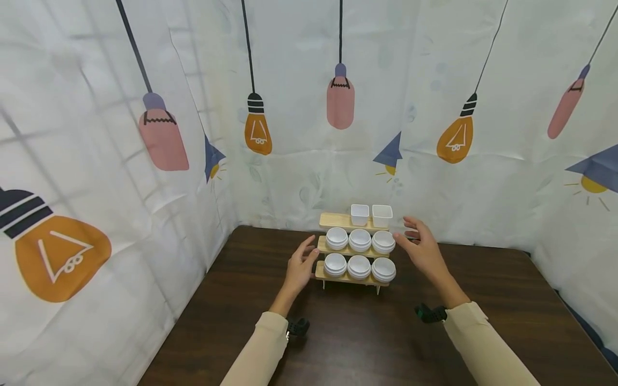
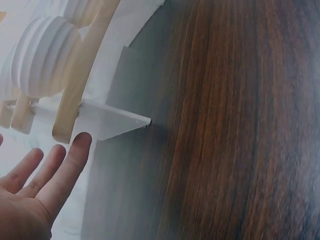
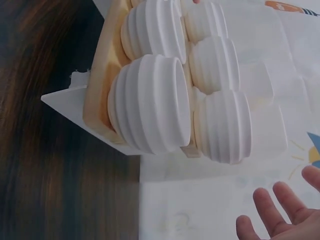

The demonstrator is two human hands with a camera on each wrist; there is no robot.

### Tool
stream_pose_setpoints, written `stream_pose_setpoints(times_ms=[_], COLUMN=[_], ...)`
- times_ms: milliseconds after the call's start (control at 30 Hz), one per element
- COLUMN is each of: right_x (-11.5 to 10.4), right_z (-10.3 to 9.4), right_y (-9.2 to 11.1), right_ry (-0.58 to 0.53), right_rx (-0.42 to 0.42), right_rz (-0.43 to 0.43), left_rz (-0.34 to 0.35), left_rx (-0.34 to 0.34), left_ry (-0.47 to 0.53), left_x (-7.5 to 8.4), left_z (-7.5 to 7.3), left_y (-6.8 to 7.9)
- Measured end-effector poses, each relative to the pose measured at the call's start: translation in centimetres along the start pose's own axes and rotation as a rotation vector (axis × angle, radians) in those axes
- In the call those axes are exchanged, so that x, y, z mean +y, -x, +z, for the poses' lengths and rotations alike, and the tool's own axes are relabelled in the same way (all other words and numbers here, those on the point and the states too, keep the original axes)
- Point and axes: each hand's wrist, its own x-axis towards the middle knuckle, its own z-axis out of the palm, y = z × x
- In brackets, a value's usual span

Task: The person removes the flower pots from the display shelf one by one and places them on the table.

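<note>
A three-tier wooden stand (image 1: pixel 330 220) with white supports stands near the back of the table. Ribbed round white pots (image 1: pixel 359 266) line its lower two tiers. Two square white pots (image 1: pixel 382 214) sit at the right of the top tier. My left hand (image 1: pixel 300 271) is at the stand's left side, fingers spread, fingertips right by the tier ends; its fingers (image 2: pixel 75 155) show below a wooden tier in the left wrist view. On the other side, my right hand (image 1: pixel 425 251) is held with extended fingers close to the right-hand round pots. Neither hand grips anything.
The dark brown wooden table (image 1: pixel 357 343) runs out in front of the stand. Behind and to the left hangs a white cloth (image 1: pixel 299 177) printed with lamps and bulbs. A black strap (image 1: pixel 431 313) is on the right wrist, and another (image 1: pixel 298 327) on the left.
</note>
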Motion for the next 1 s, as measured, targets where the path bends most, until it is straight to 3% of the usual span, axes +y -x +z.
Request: stream_pose_setpoints(times_ms=[300,633,1000], right_x=[-0.4,-0.7,-1.0], right_z=[0.4,1.4,2.2], right_y=[-1.7,-3.2,-4.6], right_ry=[-0.063,-0.089,-0.053], right_rx=[-0.015,-0.012,-0.015], right_rz=[0.062,0.083,0.087], left_rz=[0.027,-0.024,-0.014], left_rx=[0.054,0.087,0.076], left_ry=[-0.116,-0.086,-0.101], left_x=[-0.1,-0.2,-0.5], left_z=[0.9,1.5,1.8], left_y=[-0.6,-1.1,-1.7])
